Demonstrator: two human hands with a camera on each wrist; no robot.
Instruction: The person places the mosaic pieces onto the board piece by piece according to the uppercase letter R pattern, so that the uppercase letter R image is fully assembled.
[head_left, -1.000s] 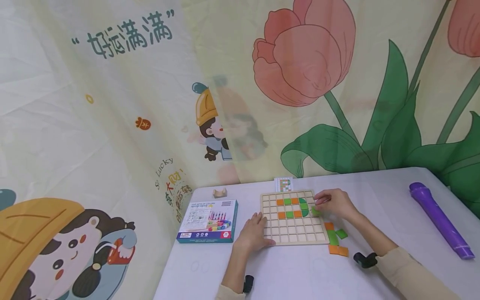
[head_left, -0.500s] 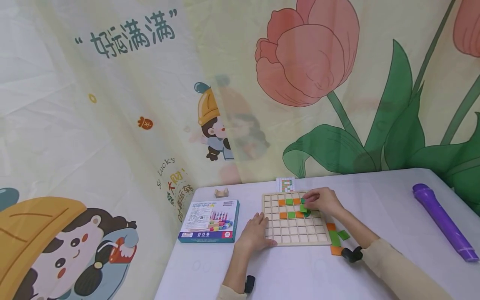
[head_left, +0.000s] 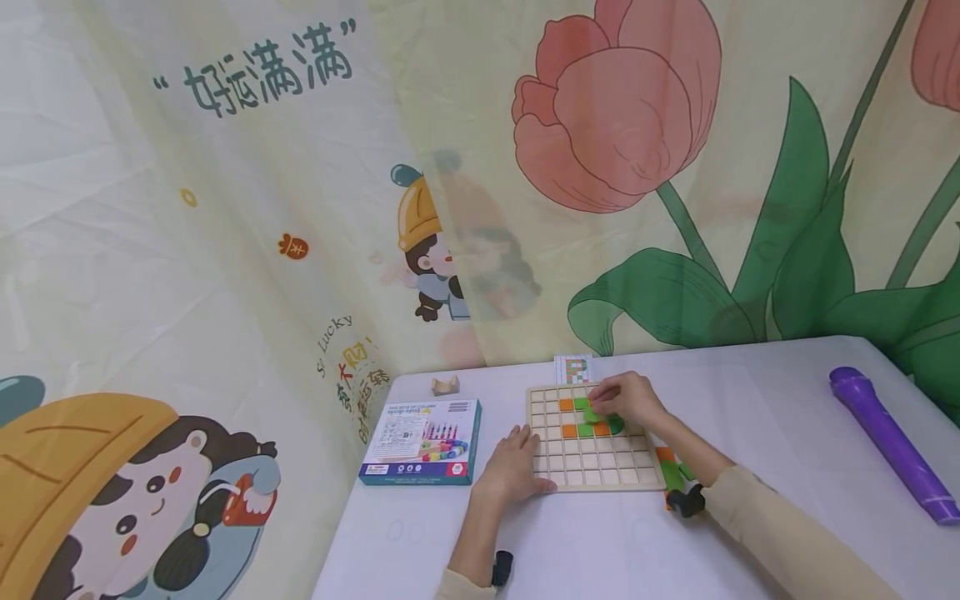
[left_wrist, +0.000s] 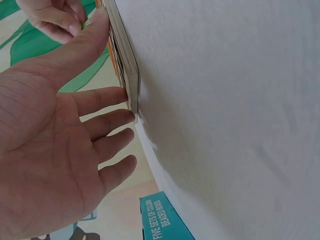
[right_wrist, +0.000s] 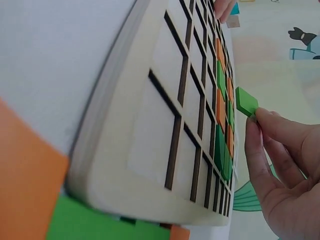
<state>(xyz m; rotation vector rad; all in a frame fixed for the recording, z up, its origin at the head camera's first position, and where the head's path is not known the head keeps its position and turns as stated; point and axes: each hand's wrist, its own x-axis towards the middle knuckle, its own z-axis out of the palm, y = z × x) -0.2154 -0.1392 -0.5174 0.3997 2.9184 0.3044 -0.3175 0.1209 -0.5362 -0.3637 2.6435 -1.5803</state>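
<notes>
A wooden grid board lies on the table, with orange and green tiles set in two rows in its upper part. In the right wrist view a light green square tile is pinched between the thumb and fingertip of my right hand, held above the board. Dark green rounded pieces sit at the right end of the rows. My left hand rests against the board's left side, its fingers spread and fairly straight, the thumb at the near edge.
Loose orange and green tiles lie right of the board, partly behind the right wrist's camera. A boxed set and a small wooden holder stand left. A pattern card is behind the board, a purple microphone far right.
My right hand has carried the light green tile leftward, from the board's right edge to above the tile rows. The left hand stays at the board's left side.
</notes>
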